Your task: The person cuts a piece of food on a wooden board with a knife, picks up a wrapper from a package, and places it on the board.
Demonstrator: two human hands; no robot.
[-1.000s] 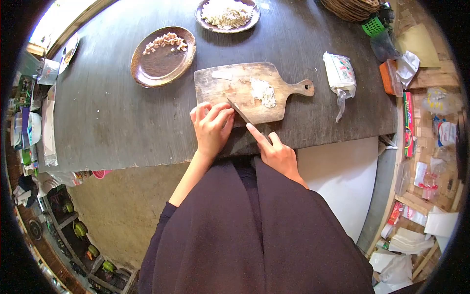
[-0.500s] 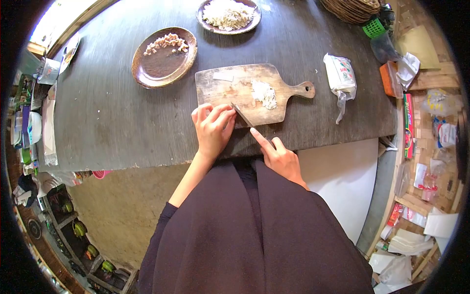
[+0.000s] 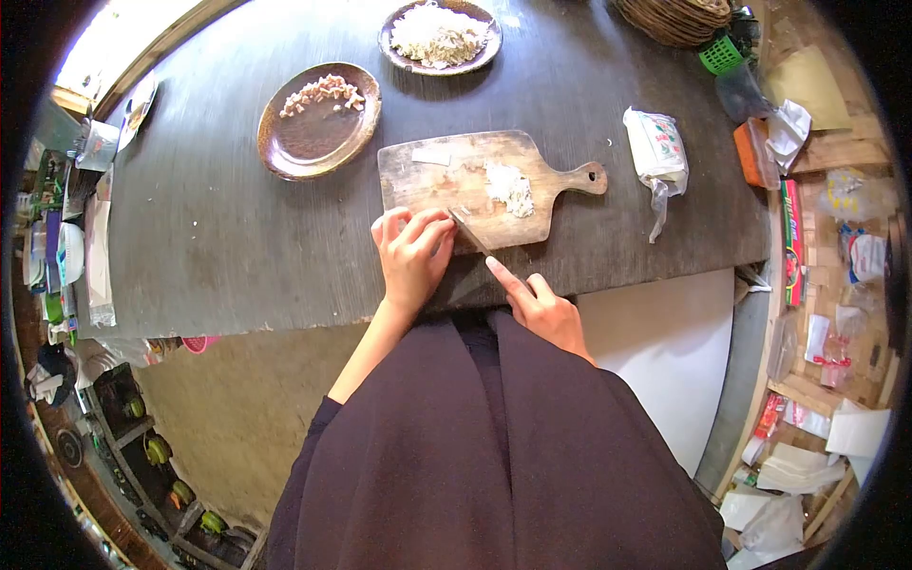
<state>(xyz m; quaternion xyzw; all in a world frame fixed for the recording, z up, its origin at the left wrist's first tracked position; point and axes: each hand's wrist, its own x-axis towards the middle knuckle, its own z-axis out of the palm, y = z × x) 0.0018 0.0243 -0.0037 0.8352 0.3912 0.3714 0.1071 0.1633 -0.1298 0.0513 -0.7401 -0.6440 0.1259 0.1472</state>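
Observation:
A wooden cutting board (image 3: 465, 163) with a handle lies near the table's front edge. My right hand (image 3: 547, 318) grips a knife (image 3: 472, 235), index finger stretched along it, the blade slanting over the board's near edge. Beside the blade tip, my left hand (image 3: 412, 255) has its fingers curled down on the board's near-left corner; whatever they hold is hidden. A small white sliver (image 3: 464, 209) lies by the blade. Farther right on the board is a pile of finely cut white pieces (image 3: 510, 189), and a flat pale strip (image 3: 432, 157) rests toward the far left.
Behind the board stand a brown plate (image 3: 313, 152) with pinkish diced pieces and another plate (image 3: 437, 68) heaped with pale shreds. A white plastic packet (image 3: 655, 150) lies to the right. Woven baskets (image 3: 676, 19) and an orange item (image 3: 755, 152) sit along the right side.
A small white sliver now shows beside the knife blade. Both hands stay almost in place, while the whole view has shifted slightly.

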